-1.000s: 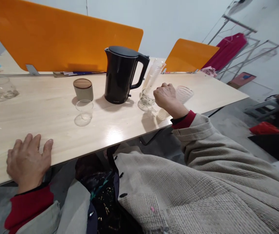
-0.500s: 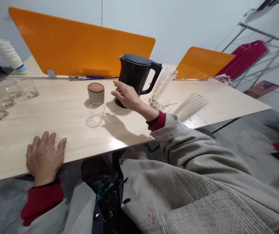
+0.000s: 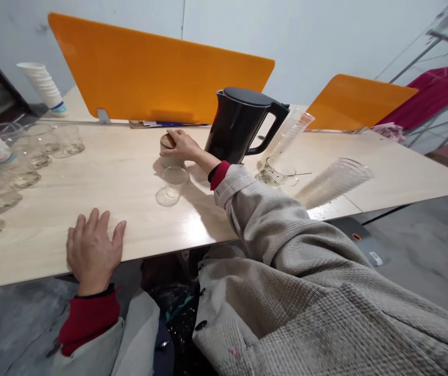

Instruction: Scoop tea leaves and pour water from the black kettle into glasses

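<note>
My right hand (image 3: 185,145) reaches across the table and grips the wooden lid (image 3: 166,140) of a small grey canister (image 3: 173,161), its fingers bent over the lid's edge. The lid still sits on the canister, which is partly hidden by the hand. Just in front of the canister stands a clear plastic cup (image 3: 175,183), upright. Right of the hand is a black electric kettle (image 3: 237,122), its base partly behind my forearm. My left hand (image 3: 93,250) lies flat near the table's front edge, fingers spread, holding nothing.
Several clear cups (image 3: 27,156) with a little pale liquid crowd the table's left side. A stack of paper cups (image 3: 43,89) leans behind them. Right of the kettle are a glass cup (image 3: 280,172) with dark bits and stacked plastic cups (image 3: 335,183). Orange dividers (image 3: 161,73) line the back.
My right hand has moved left from in front of the kettle onto the canister's lid and closed on it. My left hand stays flat on the table. The view has shifted left.
</note>
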Motion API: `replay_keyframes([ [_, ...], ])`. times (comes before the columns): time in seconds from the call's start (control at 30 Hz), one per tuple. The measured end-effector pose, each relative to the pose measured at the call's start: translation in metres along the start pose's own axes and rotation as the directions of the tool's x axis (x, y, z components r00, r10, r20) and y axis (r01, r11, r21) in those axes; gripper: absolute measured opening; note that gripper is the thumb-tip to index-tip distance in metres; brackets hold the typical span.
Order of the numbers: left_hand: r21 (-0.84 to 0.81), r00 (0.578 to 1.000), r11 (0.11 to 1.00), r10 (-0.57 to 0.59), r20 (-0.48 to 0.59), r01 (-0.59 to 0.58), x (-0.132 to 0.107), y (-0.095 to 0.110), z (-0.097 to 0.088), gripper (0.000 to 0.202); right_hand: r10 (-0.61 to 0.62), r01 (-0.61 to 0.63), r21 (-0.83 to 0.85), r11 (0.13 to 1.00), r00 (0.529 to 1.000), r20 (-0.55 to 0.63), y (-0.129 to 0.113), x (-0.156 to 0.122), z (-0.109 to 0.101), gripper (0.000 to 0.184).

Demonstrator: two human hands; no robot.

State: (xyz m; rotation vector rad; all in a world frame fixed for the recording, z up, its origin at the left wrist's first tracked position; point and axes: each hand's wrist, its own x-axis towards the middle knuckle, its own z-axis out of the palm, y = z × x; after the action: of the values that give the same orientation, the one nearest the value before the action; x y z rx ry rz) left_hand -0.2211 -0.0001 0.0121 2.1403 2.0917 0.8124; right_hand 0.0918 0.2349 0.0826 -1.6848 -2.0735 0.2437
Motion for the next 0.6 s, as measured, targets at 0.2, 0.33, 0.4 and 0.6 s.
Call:
replay_keyframes([
  [0.2, -0.005, 1.000, 1.000, -0.003, 0.010, 0.003, 0.000, 0.000, 0.000, 0.072, 0.011, -0.015, -0.046, 0.999, 0.997, -0.079, 0.009, -0.009, -0.008, 0.093],
  [0.33, -0.010, 1.000, 1.000, 0.018, 0.005, -0.018, 0.001, 0.000, -0.003, 0.063, -0.076, 0.061, -0.084, 0.995, 0.978, -0.195, 0.007, -0.028, -0.037, 0.083],
  [0.4, 0.002, 0.999, 1.000, 0.031, 0.011, -0.031, 0.002, 0.002, -0.004, 0.065, -0.083, 0.056, -0.118, 0.991, 0.968, -0.236, 0.000, -0.048, -0.059, 0.080],
  [0.6, 0.017, 0.999, 0.998, 0.054, 0.001, -0.054, 0.008, 0.006, -0.009, 0.070, -0.097, 0.030, -0.190, 0.981, 0.929, -0.358, -0.023, -0.136, -0.122, 0.083],
])
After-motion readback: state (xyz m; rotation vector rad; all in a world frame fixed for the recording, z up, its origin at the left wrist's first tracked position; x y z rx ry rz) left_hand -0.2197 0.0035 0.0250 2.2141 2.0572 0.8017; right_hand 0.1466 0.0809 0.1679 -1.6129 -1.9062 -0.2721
